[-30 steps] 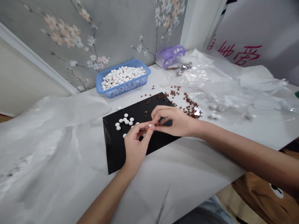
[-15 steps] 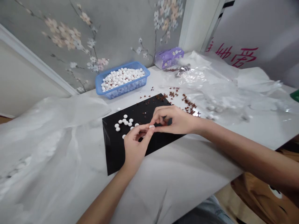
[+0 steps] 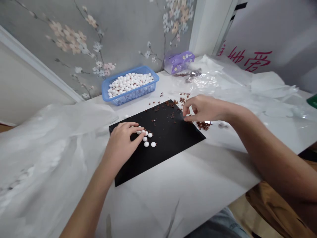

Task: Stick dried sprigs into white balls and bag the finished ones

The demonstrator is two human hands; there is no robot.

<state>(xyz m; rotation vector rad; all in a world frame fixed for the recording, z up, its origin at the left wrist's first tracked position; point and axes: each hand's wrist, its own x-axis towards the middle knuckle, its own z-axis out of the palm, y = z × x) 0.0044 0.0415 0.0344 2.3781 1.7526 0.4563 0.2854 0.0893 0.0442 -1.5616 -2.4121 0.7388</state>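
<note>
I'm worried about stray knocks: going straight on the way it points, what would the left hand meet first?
Most likely the small white balls on the black sheet; the left hand may already touch some, as depth is unclear.

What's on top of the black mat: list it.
On the black mat: small white balls and reddish-brown star-shaped bits. The left hand covers part of its left side; whatever lies underneath is hidden.
</note>
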